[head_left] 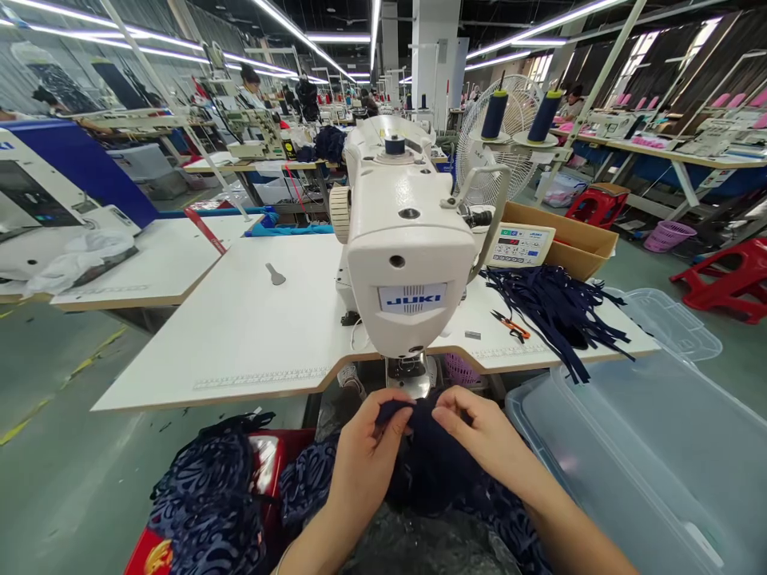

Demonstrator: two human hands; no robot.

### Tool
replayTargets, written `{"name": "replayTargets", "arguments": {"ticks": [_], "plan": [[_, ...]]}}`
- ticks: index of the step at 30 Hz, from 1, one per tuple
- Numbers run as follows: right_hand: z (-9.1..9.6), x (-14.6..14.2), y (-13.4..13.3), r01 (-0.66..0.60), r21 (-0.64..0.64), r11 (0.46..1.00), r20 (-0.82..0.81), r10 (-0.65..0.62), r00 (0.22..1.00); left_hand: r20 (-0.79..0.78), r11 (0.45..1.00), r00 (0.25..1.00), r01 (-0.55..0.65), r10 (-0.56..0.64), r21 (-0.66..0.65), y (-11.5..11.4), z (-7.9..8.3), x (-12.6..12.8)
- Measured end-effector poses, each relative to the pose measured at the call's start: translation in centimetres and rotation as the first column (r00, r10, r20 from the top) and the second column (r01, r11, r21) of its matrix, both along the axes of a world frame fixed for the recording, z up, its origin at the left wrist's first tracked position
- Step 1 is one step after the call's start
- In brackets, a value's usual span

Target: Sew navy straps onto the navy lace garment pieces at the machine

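Left hand (365, 459) and right hand (482, 435): fingertips of both pinched shut on the navy fabric (423, 471), bunched between them below the table's (240, 335) near edge, just in front of the machine (407, 239). Lace pile (209, 495) left, clear bin (647, 463) right. Strips (554, 307) and snips (509, 325) near the table's right edge. Fan (503, 140) beyond the far edge.

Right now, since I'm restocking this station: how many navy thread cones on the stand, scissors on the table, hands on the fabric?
Navy thread cones: 2
Scissors: 1
Hands, left hand and right hand, on navy fabric: 2
Total: 5
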State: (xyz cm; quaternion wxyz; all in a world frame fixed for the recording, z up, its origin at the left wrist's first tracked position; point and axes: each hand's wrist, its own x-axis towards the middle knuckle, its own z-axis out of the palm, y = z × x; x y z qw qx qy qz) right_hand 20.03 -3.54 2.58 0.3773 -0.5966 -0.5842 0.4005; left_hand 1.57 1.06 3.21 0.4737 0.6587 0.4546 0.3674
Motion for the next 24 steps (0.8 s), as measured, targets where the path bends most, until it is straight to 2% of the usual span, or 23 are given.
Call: {"name": "replayTargets", "arguments": {"ticks": [2, 4, 7, 9, 11, 12, 13, 15, 17, 18, 19, 21, 24], "plan": [[-0.2, 0.2, 0.0, -0.156, -0.063, 0.986, -0.1, 0.149, 0.984, 0.004, 0.997, 0.999, 0.048, -0.049, 0.065, -0.1, 0.1, 0.0], [-0.3, 0.3, 0.1, -0.215, -0.058, 0.975, -0.237, 0.195, 0.952, 0.007, 0.989, 0.996, 0.083, -0.084, 0.119, -0.2, 0.2, 0.1], [-0.5, -0.1, 0.4, -0.048, -0.042, 0.998, -0.361, 0.03, 0.932, 0.01, 0.995, 0.998, 0.06, -0.061, 0.078, -0.2, 0.0, 0.1], [-0.5, -0.4, 0.7, 0.037, -0.042, 0.998, -0.348, -0.049, 0.936, -0.013, 0.999, 1.0, 0.012, -0.011, 0.053, 0.0, -0.4, 0.2], [-0.6, -0.6, 1.2, 0.082, -0.021, 0.996, -0.266, -0.084, 0.96, -0.091, 0.986, 0.995, -0.036, 0.052, 0.164, 0.3, -1.0, 0.2], [-0.6, -0.7, 1.5, 0.096, -0.007, 0.995, -0.206, -0.095, 0.974, -0.141, 0.957, 0.985, -0.061, 0.104, 0.282, 0.4, -1.2, 0.2], [-0.7, -0.7, 1.8, 0.105, 0.004, 0.994, -0.144, -0.103, 0.984, -0.188, 0.902, 0.967, -0.075, 0.17, 0.426, 0.5, -1.5, 0.2], [-0.8, -0.7, 2.5, 0.111, 0.013, 0.994, -0.052, -0.11, 0.993, -0.237, 0.712, 0.929, -0.039, 0.285, 0.701, 0.8, -1.9, -0.1], [-0.9, -0.6, 3.1, 0.096, 0.002, 0.995, -0.015, -0.096, 0.995, -0.301, 0.513, 0.916, 0.13, 0.266, 0.849, 1.1, -2.2, -0.5], [-0.9, -0.5, 3.4, 0.083, -0.007, 0.997, -0.014, -0.083, 0.996, -0.364, 0.441, 0.904, 0.239, 0.224, 0.865, 1.3, -2.3, -0.6], [-0.9, -0.4, 3.6, 0.068, -0.015, 0.998, -0.022, -0.068, 0.997, -0.437, 0.391, 0.881, 0.344, 0.18, 0.854, 1.5, -2.4, -0.8], [-1.0, -0.2, 4.0, 0.052, -0.018, 0.998, -0.069, -0.053, 0.996, -0.56, 0.35, 0.818, 0.489, 0.136, 0.799, 1.8, -2.6, -1.1], [-1.2, 0.1, 4.0, 0.066, 0.014, 0.998, -0.169, -0.062, 0.984, -0.626, 0.374, 0.766, 0.542, 0.15, 0.753, 2.1, -3.0, -1.4]]}}
